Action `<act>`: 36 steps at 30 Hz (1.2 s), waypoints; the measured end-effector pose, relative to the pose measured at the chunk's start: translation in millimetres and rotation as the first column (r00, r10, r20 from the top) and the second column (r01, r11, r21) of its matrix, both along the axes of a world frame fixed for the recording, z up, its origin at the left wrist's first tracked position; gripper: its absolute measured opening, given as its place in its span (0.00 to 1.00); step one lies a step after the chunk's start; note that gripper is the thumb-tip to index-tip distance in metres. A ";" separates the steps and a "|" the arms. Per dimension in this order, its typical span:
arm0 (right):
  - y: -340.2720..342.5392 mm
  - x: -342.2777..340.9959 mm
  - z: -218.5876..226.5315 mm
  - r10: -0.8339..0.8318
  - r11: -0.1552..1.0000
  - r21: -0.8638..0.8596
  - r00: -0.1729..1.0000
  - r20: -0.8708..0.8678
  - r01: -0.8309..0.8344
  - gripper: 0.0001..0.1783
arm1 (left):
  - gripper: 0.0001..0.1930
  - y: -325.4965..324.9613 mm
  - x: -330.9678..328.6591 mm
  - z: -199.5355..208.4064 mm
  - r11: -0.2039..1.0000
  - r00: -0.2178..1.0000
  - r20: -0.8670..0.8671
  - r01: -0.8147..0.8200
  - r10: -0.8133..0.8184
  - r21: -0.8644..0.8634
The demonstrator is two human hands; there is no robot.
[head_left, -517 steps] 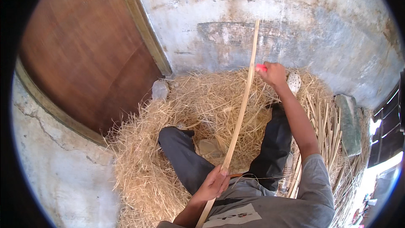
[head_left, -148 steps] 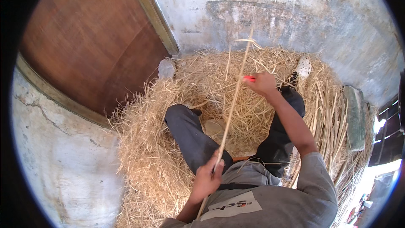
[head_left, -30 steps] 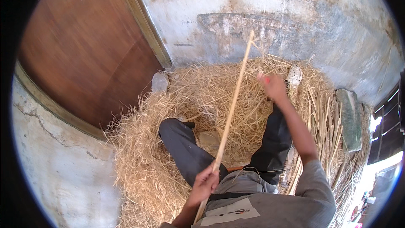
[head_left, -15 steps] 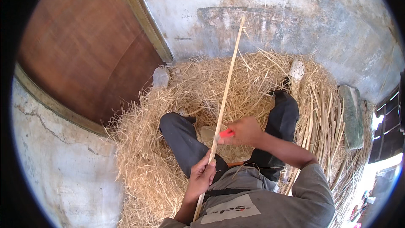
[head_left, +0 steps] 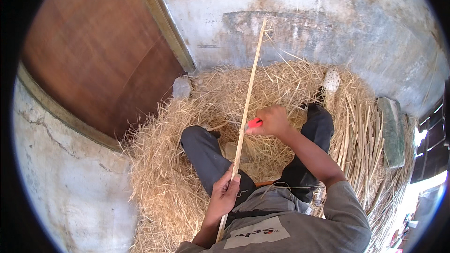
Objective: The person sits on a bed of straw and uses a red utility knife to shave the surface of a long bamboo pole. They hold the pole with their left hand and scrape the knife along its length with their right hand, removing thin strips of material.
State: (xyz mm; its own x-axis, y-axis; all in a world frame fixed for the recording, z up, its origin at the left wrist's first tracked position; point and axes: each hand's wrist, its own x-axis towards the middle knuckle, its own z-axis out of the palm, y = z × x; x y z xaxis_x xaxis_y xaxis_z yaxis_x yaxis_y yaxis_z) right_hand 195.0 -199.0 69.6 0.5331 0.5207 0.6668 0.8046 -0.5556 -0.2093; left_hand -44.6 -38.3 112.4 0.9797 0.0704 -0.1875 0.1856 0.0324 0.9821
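A long pale bamboo strip [head_left: 247, 98] runs from my lap up toward the wall. My left hand [head_left: 226, 192] grips its lower part above my thigh. My right hand [head_left: 271, 120] is closed on a red-handled knife [head_left: 254, 123], whose tip meets the strip about halfway along. I sit with legs in dark trousers [head_left: 206, 157] stretched out over a heap of pale shavings [head_left: 159, 178].
A brown wooden door [head_left: 93, 56] stands at the left and a stained concrete wall [head_left: 328, 23] lies ahead. Cut bamboo strips [head_left: 361, 145] are bundled at the right beside a flat stone slab [head_left: 391, 131]. A grey stone [head_left: 181, 86] lies by the door frame.
My right hand came back down the strip from its far reach to near my lap, then moved up a little along the strip with the knife. The left hand stayed low on the strip.
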 end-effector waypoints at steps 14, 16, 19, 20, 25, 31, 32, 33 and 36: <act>-29.3 30.8 24.8 -0.319 0.946 -0.127 0.794 -0.517 0.298 0.41 | 0.25 -2.9 -24.7 -1.5 0.998 0.995 -0.080 0.061 -0.063 -0.023; -46.5 54.9 23.5 -0.362 0.924 -0.081 0.788 -0.499 0.373 0.39 | 0.24 -9.6 -29.1 5.6 0.994 0.991 -0.102 0.086 -0.093 -0.066; -62.7 95.5 18.2 -0.435 0.900 -0.132 0.875 -0.213 0.415 0.38 | 0.24 -13.9 -28.3 5.5 0.991 0.990 -0.075 0.109 -0.115 -0.082; -63.3 101.0 26.3 -0.466 0.881 -0.204 0.860 -0.209 0.428 0.38 | 0.24 -14.7 -29.1 9.2 0.991 0.991 -0.080 0.103 -0.110 -0.091; -77.3 152.8 47.9 -0.619 0.767 -0.178 0.636 -0.461 0.617 0.44 | 0.24 -13.4 -39.0 16.6 0.987 0.981 -0.105 0.162 -0.164 -0.024; -170.4 204.4 62.3 -0.719 0.628 -0.129 0.510 -0.472 0.767 0.49 | 0.24 -9.5 -54.6 9.9 0.967 0.937 -0.254 0.210 -0.241 -0.144; -166.5 193.9 59.9 -0.646 0.675 -0.064 0.547 -0.532 0.735 0.49 | 0.23 -10.3 -47.6 -2.2 0.963 0.955 -0.136 0.253 -0.263 -0.089; -160.4 178.8 50.8 -0.607 0.722 -0.034 0.609 -0.511 0.691 0.48 | 0.23 -11.1 -39.7 -5.6 0.960 0.954 -0.146 0.240 -0.261 -0.145; -111.5 98.8 17.2 -0.453 0.842 0.049 0.752 -0.479 0.538 0.45 | 0.22 -5.3 -5.4 -4.2 0.949 0.960 -0.171 0.169 -0.219 -0.266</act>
State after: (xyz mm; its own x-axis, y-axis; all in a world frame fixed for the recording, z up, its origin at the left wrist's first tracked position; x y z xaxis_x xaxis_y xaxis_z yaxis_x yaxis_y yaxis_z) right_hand 293.8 -310.5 86.8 0.9351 0.0003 0.3544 0.2263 -0.7700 -0.5966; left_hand -50.1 -43.6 108.2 0.9116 -0.1905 -0.3643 0.4006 0.2121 0.8914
